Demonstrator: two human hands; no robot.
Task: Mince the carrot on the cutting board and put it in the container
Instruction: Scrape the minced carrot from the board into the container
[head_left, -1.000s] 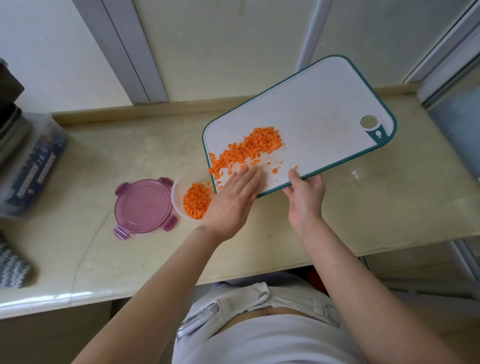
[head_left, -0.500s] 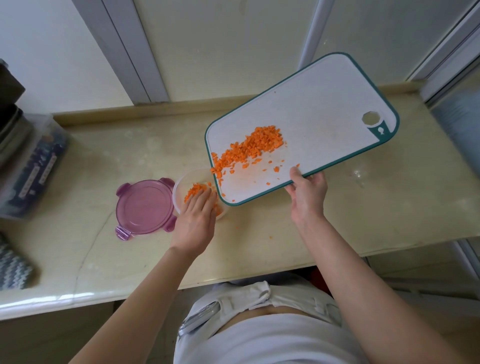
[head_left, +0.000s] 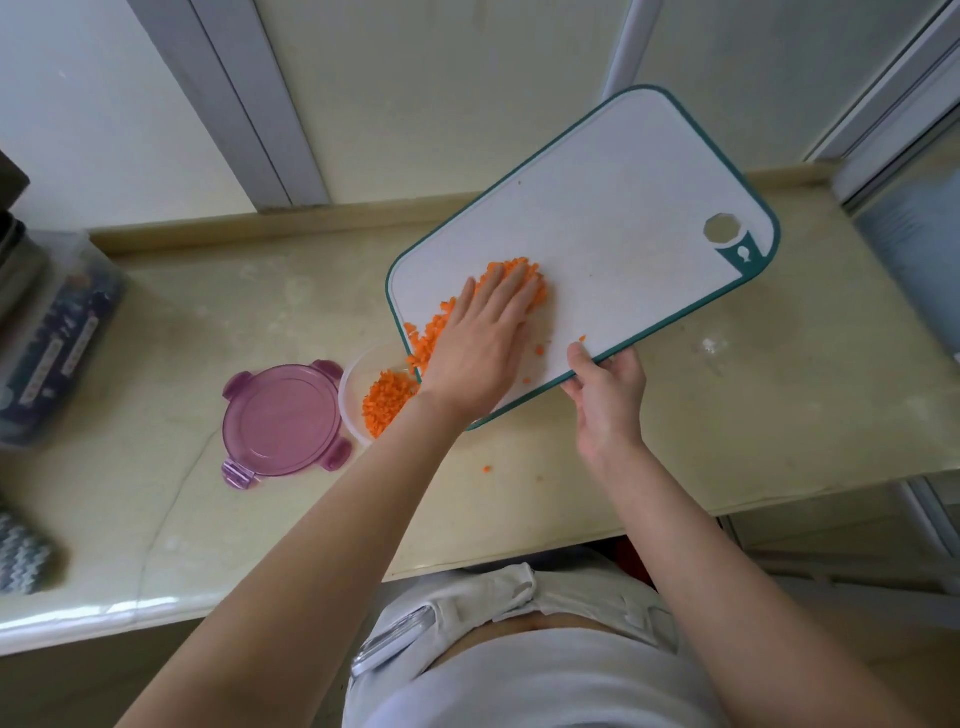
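Right grip (head_left: 605, 387) pinching tilted cutting board (head_left: 613, 218) edge, left grip (head_left: 480, 343) flat, wide — fine orange minced carrot (head_left: 428, 335) under it, container (head_left: 358, 395) below — part-filled

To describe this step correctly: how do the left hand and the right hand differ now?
The left hand lies flat and open on the minced carrot; the right hand grips the cutting board's near edge. The left hand is on top of the board; the right hand is at its rim. Both touch the board.

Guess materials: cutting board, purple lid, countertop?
Cutting board: likely plastic, matte white face with a moulded teal rim and hanging hole. Purple lid: translucent plastic, smooth, with snap tabs. Countertop: looks like polished stone, beige, veined and glossy at the front edge; could be a laminate imitation.
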